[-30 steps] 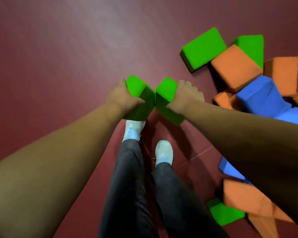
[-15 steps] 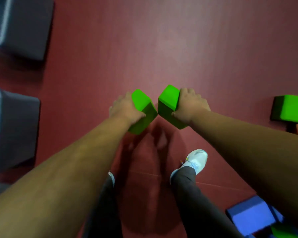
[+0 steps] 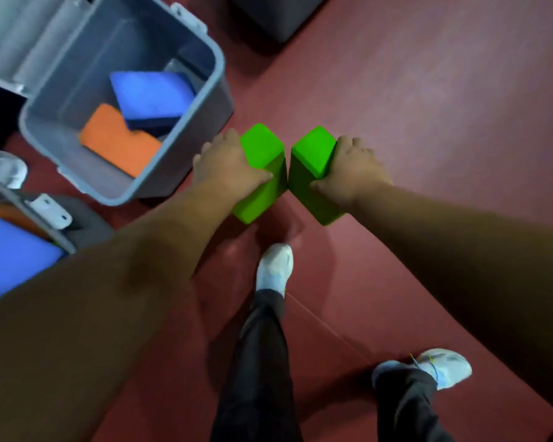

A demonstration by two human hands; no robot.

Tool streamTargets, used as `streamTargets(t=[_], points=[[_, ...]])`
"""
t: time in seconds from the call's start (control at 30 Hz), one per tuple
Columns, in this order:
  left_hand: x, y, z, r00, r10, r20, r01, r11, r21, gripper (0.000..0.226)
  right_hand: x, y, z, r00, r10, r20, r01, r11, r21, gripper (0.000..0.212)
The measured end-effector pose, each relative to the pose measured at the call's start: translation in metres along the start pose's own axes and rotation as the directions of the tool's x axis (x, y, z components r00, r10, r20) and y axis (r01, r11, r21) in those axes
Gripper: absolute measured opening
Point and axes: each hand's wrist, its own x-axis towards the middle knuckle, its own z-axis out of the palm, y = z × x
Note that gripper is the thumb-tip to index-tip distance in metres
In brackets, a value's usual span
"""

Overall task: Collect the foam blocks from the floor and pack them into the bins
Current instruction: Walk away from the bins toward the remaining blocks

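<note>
Left hand (image 3: 227, 167) grips left green block (image 3: 262, 173) from its outer side, fingers over the top and thumb on the near face. Right hand (image 3: 351, 173) mirrors that on right green block (image 3: 313, 161). Both blocks are carried above the floor (image 3: 428, 122) at frame centre, inner edges touching or nearly so; blur makes that hard to call. One block per hand, held by the outer face, likely so each can drop straight in without regripping. Open grey bin (image 3: 217, 68) sits at 10 o'clock of the hands, its wall just beside the left hand. Inside it, blue block (image 3: 150, 97) overlaps orange block (image 3: 115, 141), with bare bottom toward 7 o'clock, so there is room for both greens. Second bin (image 3: 29, 212) at 8 o'clock of frame holds blue slab (image 3: 13, 256) and looks fuller. Dark bin (image 3: 278, 14) is at 12 o'clock, contents hidden. Next move, judged: swing toward 10 o'clock over the rim and release.
</note>
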Motion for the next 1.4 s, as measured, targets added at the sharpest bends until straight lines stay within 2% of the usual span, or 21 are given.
streamTargets(t=[0.1, 0.2, 0.4, 0.5, 0.57, 0.6, 0.67, 0.73, 0.83, 0.97, 1.07, 1.2, 1.3, 1.4], points=[[0.022, -0.063, -0.048, 0.994, -0.088, -0.060, 0.081, 0.990, -0.113, 0.087, 0.027, -0.077, -0.015, 0.997, -0.058, -0.044, 0.059, 0.998, 0.022, 0.092], [0.041, -0.112, -0.089, 0.978, -0.171, -0.122, 0.146, 0.971, -0.188, 0.089, 0.048, -0.137, -0.032, 0.989, -0.124, -0.085, 0.129, 0.990, 0.056, 0.089], [0.073, -0.187, -0.167, 0.883, -0.309, -0.353, 0.178, 0.917, -0.357, 0.095, 0.066, -0.234, -0.072, 0.920, -0.249, -0.304, 0.291, 0.952, 0.101, 0.083], [0.082, -0.218, -0.184, 0.830, -0.319, -0.458, 0.181, 0.930, -0.321, 0.106, 0.079, -0.269, -0.082, 0.862, -0.304, -0.405, 0.358, 0.931, 0.065, 0.084], [0.083, -0.233, -0.178, 0.827, -0.316, -0.465, 0.221, 0.943, -0.249, 0.104, 0.091, -0.287, -0.081, 0.849, -0.339, -0.405, 0.401, 0.913, 0.075, 0.088], [0.083, -0.241, -0.171, 0.845, -0.311, -0.435, 0.236, 0.947, -0.218, 0.101, 0.095, -0.294, -0.078, 0.862, -0.358, -0.360, 0.414, 0.905, 0.093, 0.090], [0.081, -0.253, -0.144, 0.911, -0.312, -0.271, 0.270, 0.946, -0.180, 0.095, 0.101, -0.303, -0.063, 0.899, -0.406, -0.166, 0.415, 0.910, 0.022, 0.087], [0.076, -0.261, -0.112, 0.933, -0.351, -0.077, 0.334, 0.927, -0.172, 0.084, 0.098, -0.300, -0.042, 0.901, -0.431, 0.047, 0.434, 0.894, -0.116, 0.067], [0.060, -0.257, -0.066, 0.927, -0.368, 0.065, 0.374, 0.912, -0.170, 0.068, 0.084, -0.272, -0.009, 0.872, -0.459, 0.170, 0.487, 0.847, -0.214, 0.048], [0.038, -0.221, -0.023, 0.951, -0.247, 0.189, 0.283, 0.939, -0.197, 0.061, 0.063, -0.214, 0.030, 0.853, -0.392, 0.345, 0.494, 0.818, -0.293, 0.048], [0.037, -0.180, -0.005, 0.956, -0.154, 0.249, 0.206, 0.958, -0.199, 0.054, 0.055, -0.170, 0.044, 0.860, -0.357, 0.364, 0.465, 0.842, -0.274, 0.045], [0.049, -0.108, 0.009, 0.947, -0.065, 0.314, 0.114, 0.984, -0.140, 0.046, 0.053, -0.110, 0.042, 0.904, -0.272, 0.329, 0.345, 0.919, -0.189, 0.040], [0.055, -0.043, 0.023, 0.923, 0.030, 0.384, -0.021, 0.999, -0.030, 0.040, 0.049, -0.048, 0.033, 0.940, -0.203, 0.275, 0.241, 0.964, -0.113, 0.032], [0.051, 0.031, 0.041, 0.887, 0.133, 0.441, -0.174, 0.983, 0.055, 0.033, 0.036, 0.025, 0.025, 0.964, -0.125, 0.235, 0.134, 0.991, -0.026, 0.039]])
